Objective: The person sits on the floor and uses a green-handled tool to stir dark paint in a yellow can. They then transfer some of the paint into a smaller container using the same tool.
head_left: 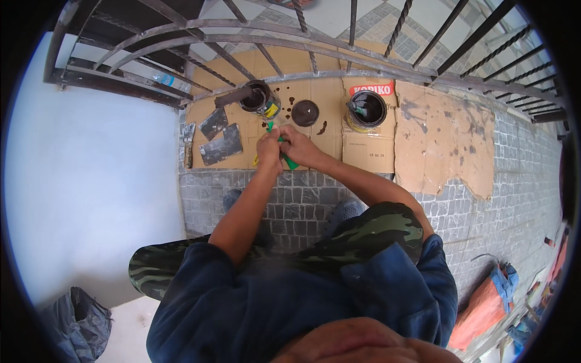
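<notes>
My left hand (269, 148) and my right hand (298, 146) are close together over the cardboard, fingers closed on a bright green thing (291, 163). Green shows beyond the fingers on both sides; its kind is hidden by my grip. Just past my hands stands a can of dark paint (266, 109), with a dark, flat, paint-covered piece (233, 97) at its rim. To its right lies a round, dark-coated lid (305, 113). Farther right, a second paint can (361, 128) holds dark paint and a brush with a greenish handle (357, 109).
Paint-spotted cardboard (445, 139) covers the grey tiles (290, 209). Dark-smeared flat pieces (221, 145) lie left of my hands. A metal railing (327, 53) arches across the far side, and a white wall (91, 163) bounds the left. An orange-and-blue bag (487, 302) lies at the lower right.
</notes>
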Motion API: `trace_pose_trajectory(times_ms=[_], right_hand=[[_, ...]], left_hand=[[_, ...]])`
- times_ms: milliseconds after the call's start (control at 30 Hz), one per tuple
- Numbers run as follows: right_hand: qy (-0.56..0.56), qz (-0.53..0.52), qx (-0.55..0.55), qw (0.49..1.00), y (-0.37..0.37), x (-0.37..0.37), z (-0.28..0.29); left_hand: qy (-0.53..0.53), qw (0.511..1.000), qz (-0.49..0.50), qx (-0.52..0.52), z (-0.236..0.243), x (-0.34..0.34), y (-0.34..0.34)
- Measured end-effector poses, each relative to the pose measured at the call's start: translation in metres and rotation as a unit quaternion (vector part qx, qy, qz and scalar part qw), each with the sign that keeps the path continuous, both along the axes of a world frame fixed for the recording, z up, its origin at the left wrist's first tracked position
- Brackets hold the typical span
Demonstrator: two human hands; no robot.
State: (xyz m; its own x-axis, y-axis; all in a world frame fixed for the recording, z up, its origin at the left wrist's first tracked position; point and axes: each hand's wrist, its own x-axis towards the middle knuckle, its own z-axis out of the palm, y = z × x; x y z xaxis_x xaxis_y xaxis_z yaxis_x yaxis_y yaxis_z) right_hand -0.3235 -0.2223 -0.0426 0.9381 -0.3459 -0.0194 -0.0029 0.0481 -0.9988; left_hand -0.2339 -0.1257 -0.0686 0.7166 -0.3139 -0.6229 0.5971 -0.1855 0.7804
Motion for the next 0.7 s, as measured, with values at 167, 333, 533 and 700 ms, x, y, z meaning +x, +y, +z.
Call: trace_pose_trajectory(times_ms=[167,333,533,700], right_hand=[[0.212,-0.107,-0.446,0.863,-0.066,-0.040,0.052],[0.302,-0.129,-0.491,0.807,-0.126,-0.054,0.056],[0.322,-0.185,-0.447,0.814,-0.151,-0.065,0.043],[0.339,-0.189,-0.457,0.800,-0.155,-0.073,0.042]], left_hand=[[-0.007,0.998,0.041,-0.044,0.010,-0.005,0.006],[-0.016,0.997,0.062,-0.034,0.014,-0.009,0.010],[-0.096,0.994,0.043,0.022,0.020,-0.006,0.014],[-0.167,0.980,-0.007,0.109,0.034,0.009,0.021]])
